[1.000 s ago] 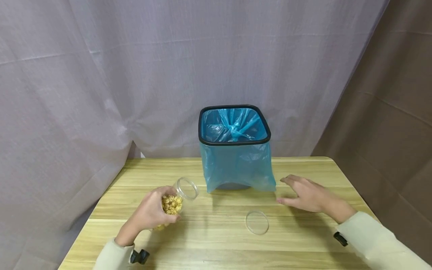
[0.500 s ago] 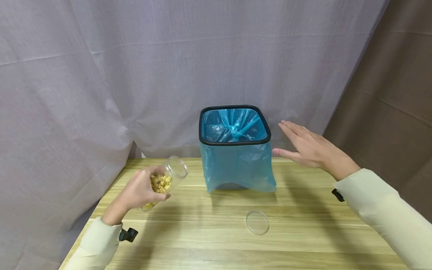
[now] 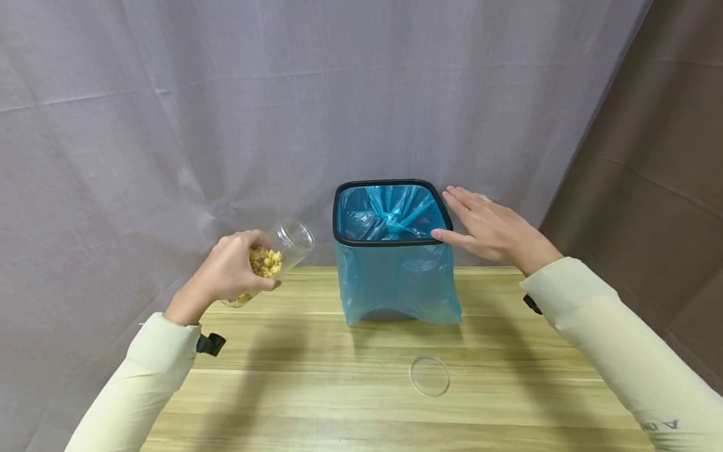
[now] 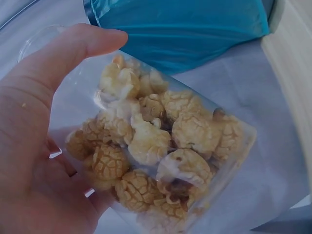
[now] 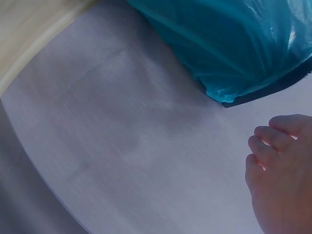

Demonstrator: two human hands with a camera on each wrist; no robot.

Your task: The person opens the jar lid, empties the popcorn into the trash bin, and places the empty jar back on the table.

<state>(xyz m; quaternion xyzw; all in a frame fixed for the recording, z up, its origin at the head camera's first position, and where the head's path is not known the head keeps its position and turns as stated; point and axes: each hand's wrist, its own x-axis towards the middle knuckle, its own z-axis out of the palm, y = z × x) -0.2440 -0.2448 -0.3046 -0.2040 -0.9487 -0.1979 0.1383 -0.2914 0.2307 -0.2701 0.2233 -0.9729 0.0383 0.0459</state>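
My left hand (image 3: 228, 267) grips a clear plastic jar (image 3: 290, 248) in the air left of the bin. Its uncovered mouth tilts up and to the right. Caramel popcorn (image 4: 146, 141) fills the lower part of the jar, seen close in the left wrist view. A trash bin (image 3: 393, 242) with a black rim and a blue bag liner (image 3: 398, 279) stands at the table's far side. Beside the bin's right rim is my right hand (image 3: 491, 229), fingers straight and nothing held. In the right wrist view its fingertips (image 5: 278, 139) lie near the black rim.
A round clear lid (image 3: 430, 376) lies flat on the wooden table (image 3: 339, 402), in front of the bin. Grey curtain cloth (image 3: 254, 113) hangs behind, and a brown curtain (image 3: 655, 207) closes off the right side.
My left hand has lifted the jar up from near the table and slightly left. My right hand has risen from low over the table and moved left to the bin's rim.
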